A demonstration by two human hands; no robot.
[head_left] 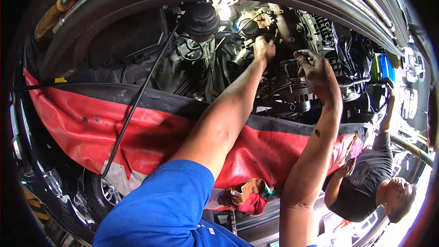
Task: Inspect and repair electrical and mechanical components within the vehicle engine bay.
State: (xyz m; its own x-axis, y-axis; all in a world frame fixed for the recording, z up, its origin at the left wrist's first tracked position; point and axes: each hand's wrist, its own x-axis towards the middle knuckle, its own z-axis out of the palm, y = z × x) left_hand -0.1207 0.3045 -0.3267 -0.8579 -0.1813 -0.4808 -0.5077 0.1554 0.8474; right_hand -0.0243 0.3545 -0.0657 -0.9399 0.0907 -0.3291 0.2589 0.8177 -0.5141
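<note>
My left hand (264, 49) reaches deep into a car's engine bay, its fingers closed beside a metal housing and hoses. Whatever it grips is hidden in shadow. My right hand (318, 71) hovers over the engine to the right, fingers loosely bent and apart, with nothing visible in them. Below it sits a round ribbed engine part (297, 96). Beyond my left hand is a round dark cap (249, 27) with a yellow-handled dipstick (255, 17) near it. A black cylindrical housing (202, 20) stands farther left.
A red fender cover (160, 132) drapes over the car's edge under my arms. A thin black prop rod (141, 91) slants up at left. Stained rags (247, 196) lie on the cover's near side. At right, another person in a dark shirt (366, 178) leans toward the car.
</note>
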